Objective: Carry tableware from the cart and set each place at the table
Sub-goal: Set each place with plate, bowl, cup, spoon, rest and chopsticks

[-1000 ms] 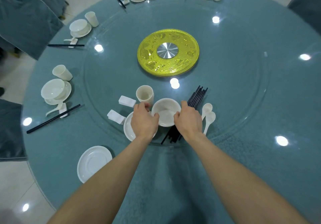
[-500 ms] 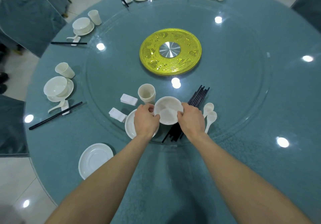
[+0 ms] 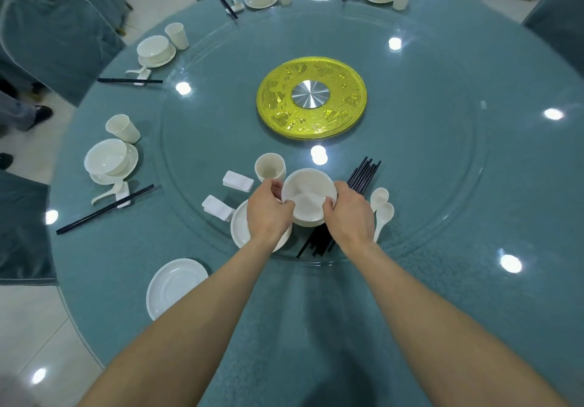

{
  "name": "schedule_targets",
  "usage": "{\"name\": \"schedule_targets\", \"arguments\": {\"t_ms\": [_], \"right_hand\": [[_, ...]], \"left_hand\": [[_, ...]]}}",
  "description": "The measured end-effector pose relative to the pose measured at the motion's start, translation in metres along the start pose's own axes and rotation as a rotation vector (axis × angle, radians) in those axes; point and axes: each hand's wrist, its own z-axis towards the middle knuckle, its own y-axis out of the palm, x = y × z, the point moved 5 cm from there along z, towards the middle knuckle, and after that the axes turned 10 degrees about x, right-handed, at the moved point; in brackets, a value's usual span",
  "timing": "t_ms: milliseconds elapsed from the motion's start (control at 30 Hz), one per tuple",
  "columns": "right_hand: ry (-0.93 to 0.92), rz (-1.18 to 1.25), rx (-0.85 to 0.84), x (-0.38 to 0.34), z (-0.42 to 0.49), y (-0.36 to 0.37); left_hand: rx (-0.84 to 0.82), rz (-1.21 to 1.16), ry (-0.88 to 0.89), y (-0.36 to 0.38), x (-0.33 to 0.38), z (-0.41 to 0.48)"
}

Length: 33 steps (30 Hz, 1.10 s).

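A round table (image 3: 505, 312) under teal cloth fills the view, with covered chairs (image 3: 57, 36) around it on a pale tiled floor (image 3: 38, 327); a glass turntable (image 3: 426, 169) lies on the cloth, with a gold disc (image 3: 311, 97) at its centre; at the near edge of the glass stands a white bowl (image 3: 308, 191), empty, with another rim showing under it; the left hand (image 3: 268, 214) and the right hand (image 3: 347, 214) grip its rim from both sides, fingers curled over the edge; just beyond the left hand is a stack of cups (image 3: 269, 168), and under that hand are plates (image 3: 240, 226); two white rests (image 3: 237, 180) lie to the left; dark chopsticks (image 3: 363, 172) and two spoons (image 3: 384, 214) lie to the right; a single saucer (image 3: 175, 286) sits on the cloth at near left, close to the table edge; place settings (image 3: 107, 160) follow the left and far edge; the cloth ring at the right is wide.
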Motion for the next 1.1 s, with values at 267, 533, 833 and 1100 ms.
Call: {"name": "schedule_targets", "arguments": {"t_ms": [267, 533, 833, 1100], "right_hand": [[-0.011, 0.217, 0.06, -0.046, -0.027, -0.017], [-0.213, 0.273, -0.193, -0.136, -0.112, 0.05], [-0.27, 0.11, -0.453, -0.191, -0.182, 0.126], [-0.127, 0.047, -0.512, -0.188, -0.2, 0.155]], "left_hand": [[0.085, -0.121, -0.003, -0.066, -0.011, -0.004], [0.148, -0.051, -0.109, -0.185, -0.127, -0.02], [0.165, 0.096, -0.263, -0.234, -0.245, -0.04], [0.16, 0.155, -0.284, -0.228, -0.271, -0.045]]}}
